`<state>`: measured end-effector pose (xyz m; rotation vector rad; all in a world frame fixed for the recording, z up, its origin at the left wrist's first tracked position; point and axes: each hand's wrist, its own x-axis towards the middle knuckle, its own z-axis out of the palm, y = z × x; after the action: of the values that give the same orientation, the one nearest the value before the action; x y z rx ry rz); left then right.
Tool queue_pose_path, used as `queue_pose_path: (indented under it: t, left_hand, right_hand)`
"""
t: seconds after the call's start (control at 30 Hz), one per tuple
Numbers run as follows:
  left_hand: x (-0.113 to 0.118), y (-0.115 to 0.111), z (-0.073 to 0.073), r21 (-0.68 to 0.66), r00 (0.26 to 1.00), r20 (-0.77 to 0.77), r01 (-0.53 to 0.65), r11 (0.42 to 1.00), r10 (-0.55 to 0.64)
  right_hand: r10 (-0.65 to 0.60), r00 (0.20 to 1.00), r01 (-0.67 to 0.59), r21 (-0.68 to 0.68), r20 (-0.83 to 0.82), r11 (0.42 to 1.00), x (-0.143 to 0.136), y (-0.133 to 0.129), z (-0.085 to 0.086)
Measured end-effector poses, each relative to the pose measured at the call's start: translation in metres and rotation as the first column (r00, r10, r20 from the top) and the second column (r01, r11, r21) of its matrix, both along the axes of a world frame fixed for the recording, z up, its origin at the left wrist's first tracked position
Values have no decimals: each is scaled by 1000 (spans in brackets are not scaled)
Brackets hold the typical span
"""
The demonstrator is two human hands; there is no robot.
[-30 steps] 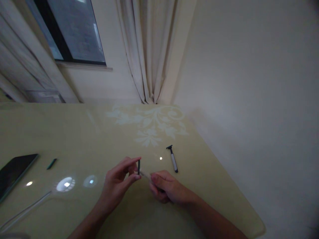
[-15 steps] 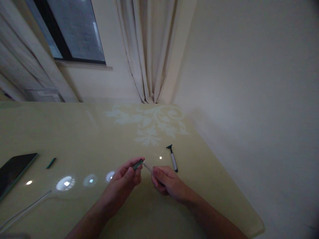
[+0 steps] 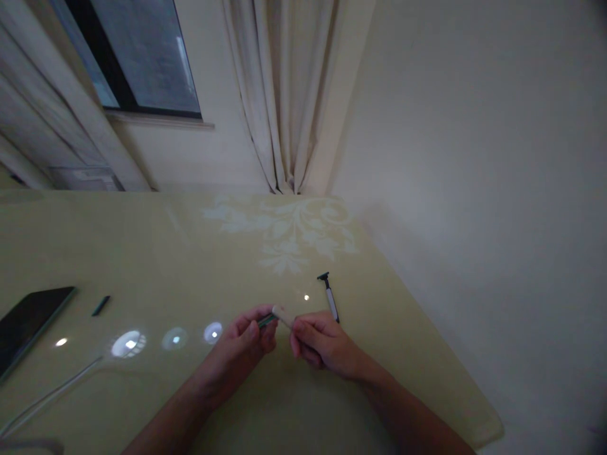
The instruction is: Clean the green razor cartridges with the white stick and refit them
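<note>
My left hand pinches a small dark green strip between thumb and fingers. In my right hand is a thin pale stick, its tip over the end of the strip; whether the two touch cannot be made out. Just beyond my right hand lies a razor with a black head and a grey-and-black handle. Another small dark strip rests on the table to the left.
A dark flat panel lies on the glossy table at the far left, with a pale cable in front. Walls and curtains stand behind the table.
The pale stick's tip has moved up and over the strip's end, and more of the stick shows. The view has shifted slightly.
</note>
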<state>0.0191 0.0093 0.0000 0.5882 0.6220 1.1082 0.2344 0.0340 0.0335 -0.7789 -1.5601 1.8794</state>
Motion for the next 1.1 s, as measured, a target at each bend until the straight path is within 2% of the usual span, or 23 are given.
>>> queue_pose_path:
  t: [0.1,0.23,0.4,0.53,0.7,0.83,1.0,1.1]
  left_hand:
    - [0,0,-2,-6,1000,-9,15,1000,-15]
    - [0,1,-3,-5,1000,-8,3,1000,-3]
    - [1,1,-5,-36,1000,-26,-4,999,3]
    - [1,1,-8,-33,999,-43,-33,999,32]
    - [2,1,-10,-58,996,-79,-38,998,33]
    - [3,2,-9,-54,996,-68,-56,997,52]
    - [2,2,-8,-73,992,-94,-87,994,80]
    - [2,3,-9,-33,992,-76,-101,994,98]
  right_hand:
    - [74,997,-75,25,26,997,0,0,0]
    - [-24,1000,24,-46,-10,999,1,1,0]
    - [81,997,-81,-45,0,996,-1,-1,1]
    - [2,1000,-1,-49,11,999,1,0,1]
    - [103,995,-102,-62,14,993,1,1,0]
    - [-2,1000,2,-68,-4,998,0,3,-3]
    - [85,996,-87,-96,-31,992,-3,0,-4]
    - [-1,999,-3,-105,-34,994,-4,1,-4]
